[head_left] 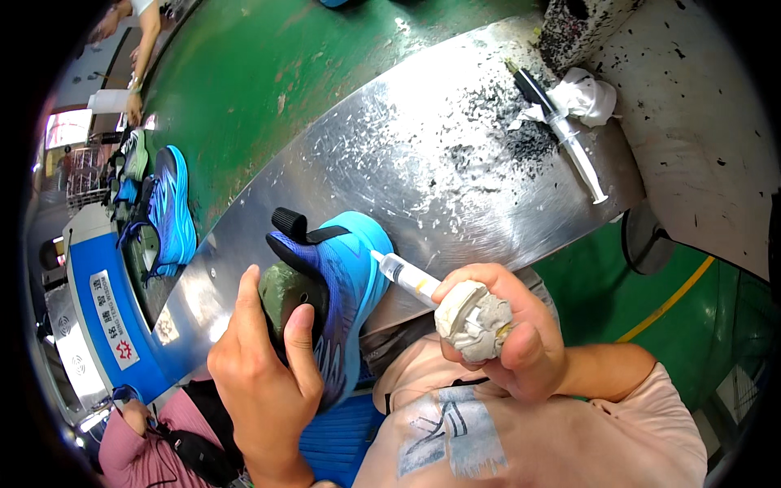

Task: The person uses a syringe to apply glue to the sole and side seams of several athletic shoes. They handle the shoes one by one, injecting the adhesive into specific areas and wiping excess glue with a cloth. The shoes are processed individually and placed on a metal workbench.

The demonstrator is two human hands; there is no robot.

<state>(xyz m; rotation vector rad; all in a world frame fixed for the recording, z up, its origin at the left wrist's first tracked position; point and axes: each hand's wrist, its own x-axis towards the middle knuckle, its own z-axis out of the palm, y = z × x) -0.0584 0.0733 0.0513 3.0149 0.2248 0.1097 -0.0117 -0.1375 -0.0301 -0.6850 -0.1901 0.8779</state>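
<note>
A blue running shoe (pixel 346 272) with a black heel loop is tilted in my left hand (pixel 264 362). My left fingers and thumb grip it around the dark green last (pixel 281 294) that fills its opening. Between the fingers of my right hand (pixel 533 346) is a clear syringe (pixel 411 279). A lumpy greyish-white wad (pixel 473 321) covers its rear end, under my right thumb and fingers. The syringe's tip points at the seam between the shoe's upper and its light blue sole; whether it touches, I cannot tell.
A metal work surface (pixel 342 175) carries white and black scraps. At its far right lie a black-filled syringe (pixel 560 126) and crumpled white tissue (pixel 587 96). More shoes (pixel 171 211) stand left, beside a blue machine (pixel 85 285). Other people's arms (pixel 149 49) show at the left.
</note>
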